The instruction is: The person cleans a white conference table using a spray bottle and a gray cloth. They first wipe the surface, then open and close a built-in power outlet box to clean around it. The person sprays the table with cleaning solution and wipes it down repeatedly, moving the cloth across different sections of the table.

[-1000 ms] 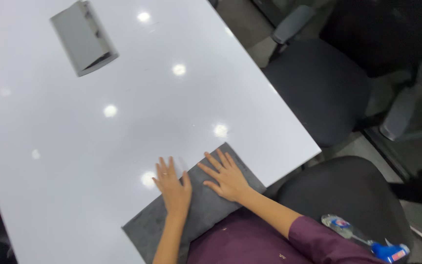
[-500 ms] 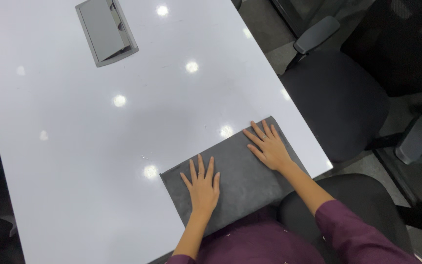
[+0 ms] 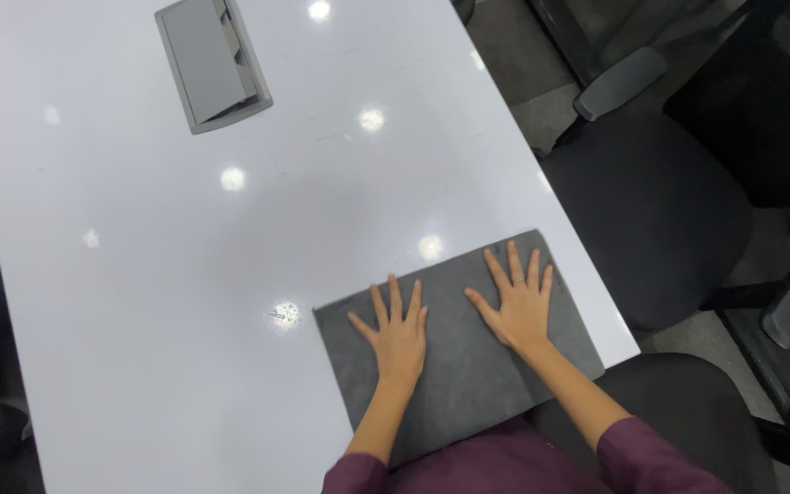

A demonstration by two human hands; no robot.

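Observation:
A dark grey rectangular cloth lies flat at the near right corner of the glossy white table. My left hand rests palm down on the cloth's left half, fingers spread. On the right half my right hand presses flat too, fingers apart. Neither hand grips anything. Purple sleeves show at the bottom edge.
A grey metal cable-box lid is set into the table at the far side. A black office chair stands right of the table, and another black seat is under me. Ceiling lights reflect off the tabletop.
Both hands have slid a little apart and flattened on the cloth, which now lies squarer to the table edge. The camera view has shifted, bringing the table corner closer.

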